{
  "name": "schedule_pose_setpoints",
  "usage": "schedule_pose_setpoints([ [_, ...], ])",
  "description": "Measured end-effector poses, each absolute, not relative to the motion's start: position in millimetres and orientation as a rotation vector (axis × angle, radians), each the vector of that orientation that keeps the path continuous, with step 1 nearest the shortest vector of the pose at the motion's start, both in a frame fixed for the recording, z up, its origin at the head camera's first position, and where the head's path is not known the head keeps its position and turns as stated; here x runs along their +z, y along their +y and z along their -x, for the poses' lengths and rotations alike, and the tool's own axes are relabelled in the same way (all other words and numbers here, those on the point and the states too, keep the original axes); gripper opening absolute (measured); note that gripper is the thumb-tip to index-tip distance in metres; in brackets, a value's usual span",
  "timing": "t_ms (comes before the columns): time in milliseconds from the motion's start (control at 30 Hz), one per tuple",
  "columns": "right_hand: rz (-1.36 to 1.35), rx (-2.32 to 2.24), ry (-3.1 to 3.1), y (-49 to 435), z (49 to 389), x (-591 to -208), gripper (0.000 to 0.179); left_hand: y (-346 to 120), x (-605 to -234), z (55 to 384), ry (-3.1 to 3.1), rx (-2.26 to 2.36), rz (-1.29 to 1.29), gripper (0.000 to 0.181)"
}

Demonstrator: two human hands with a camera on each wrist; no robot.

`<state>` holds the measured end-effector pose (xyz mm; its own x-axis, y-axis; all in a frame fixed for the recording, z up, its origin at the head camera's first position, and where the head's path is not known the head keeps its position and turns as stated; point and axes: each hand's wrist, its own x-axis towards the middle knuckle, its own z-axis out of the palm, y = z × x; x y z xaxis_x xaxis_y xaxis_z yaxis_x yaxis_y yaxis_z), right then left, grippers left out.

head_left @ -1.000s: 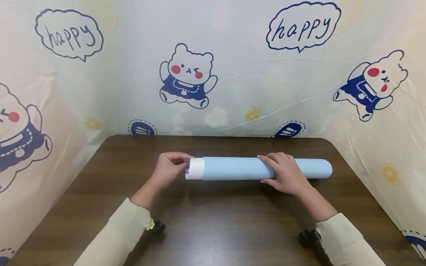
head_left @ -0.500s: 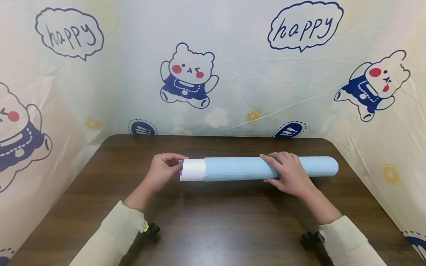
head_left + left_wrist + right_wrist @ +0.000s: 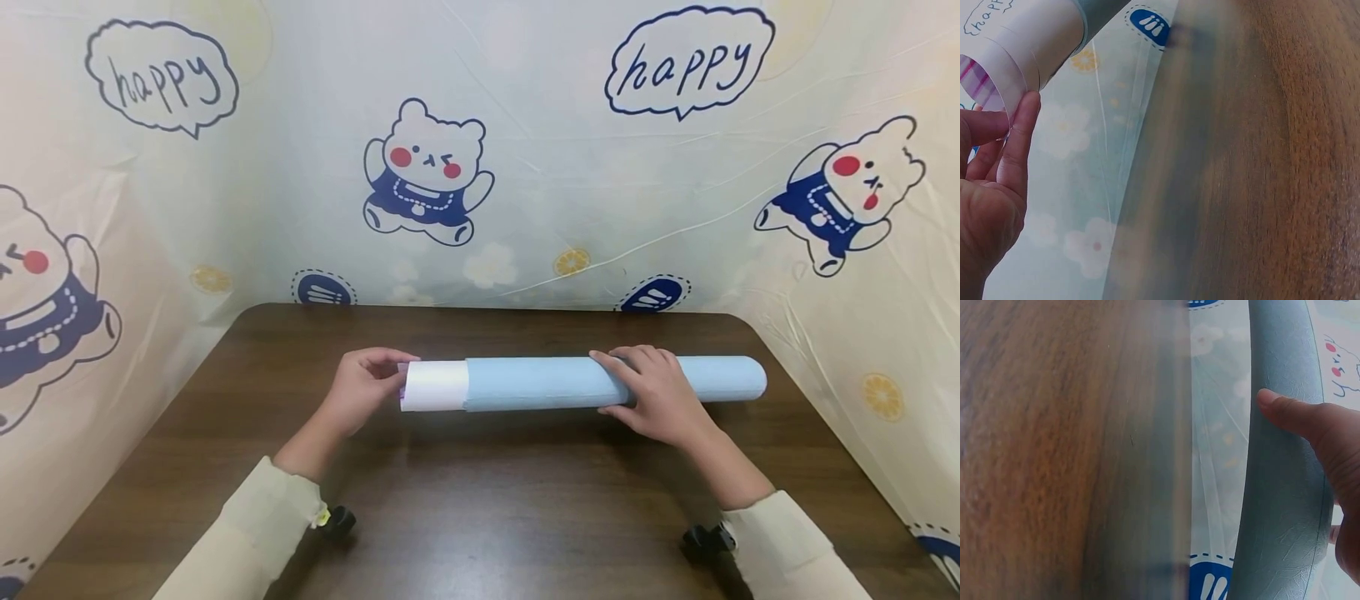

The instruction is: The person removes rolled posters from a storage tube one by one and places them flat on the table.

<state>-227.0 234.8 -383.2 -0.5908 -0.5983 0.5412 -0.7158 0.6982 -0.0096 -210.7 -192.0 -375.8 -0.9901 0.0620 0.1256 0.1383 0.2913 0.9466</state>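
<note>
A long light-blue tube (image 3: 536,384) lies level across the view, held just above or on the table; which of the two I cannot tell. From its left end sticks a rolled white sheet (image 3: 435,386), with purple stripes on its inner side in the left wrist view. My left hand (image 3: 362,387) pinches the rim of this rolled sheet (image 3: 1038,47) between thumb and fingers. Round the tube's right half, my right hand (image 3: 657,393) grips from above, its thumb on the near side. In the right wrist view the thumb presses the tube (image 3: 1285,487).
A dark brown wooden table (image 3: 480,500) spreads beneath both hands. Behind it and at the sides hangs a pale curtain (image 3: 540,167) with printed bears, speech bubbles and orange slices. A small black device (image 3: 341,522) sits at the left wrist, another black device (image 3: 708,538) at the right.
My left hand has moved left with the rolled sheet, and more of the white roll shows outside the tube. The tube and my right hand have shifted slightly right.
</note>
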Motion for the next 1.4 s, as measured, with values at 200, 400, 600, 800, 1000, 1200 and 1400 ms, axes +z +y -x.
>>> schedule_pose_setpoints([
  [200,-0.998,0.307,-2.404,237,226,-383,0.084,-194,-376,207,-2.484,-1.837,0.158,0.023],
  [400,-0.995,0.302,-2.404,239,226,-383,0.085,-198,-376,206,-2.478,-1.857,0.137,0.024],
  [600,-0.992,0.306,-2.398,240,226,-384,0.085,-202,-376,205,-2.467,-1.861,0.130,0.025],
  [800,-0.985,0.315,-2.407,242,225,-386,0.085,-206,-375,204,-2.475,-1.852,0.111,0.025],
  [1000,-0.980,0.315,-2.391,244,227,-387,0.085,-211,-375,204,-2.465,-1.860,0.119,0.025],
  [1200,-1.004,0.276,-2.344,243,227,-387,0.088,-216,-377,204,-2.462,-1.870,0.138,0.025],
  [1400,-1.003,0.226,-2.353,242,225,-386,0.088,-219,-383,206,-2.448,-1.928,0.176,0.026],
])
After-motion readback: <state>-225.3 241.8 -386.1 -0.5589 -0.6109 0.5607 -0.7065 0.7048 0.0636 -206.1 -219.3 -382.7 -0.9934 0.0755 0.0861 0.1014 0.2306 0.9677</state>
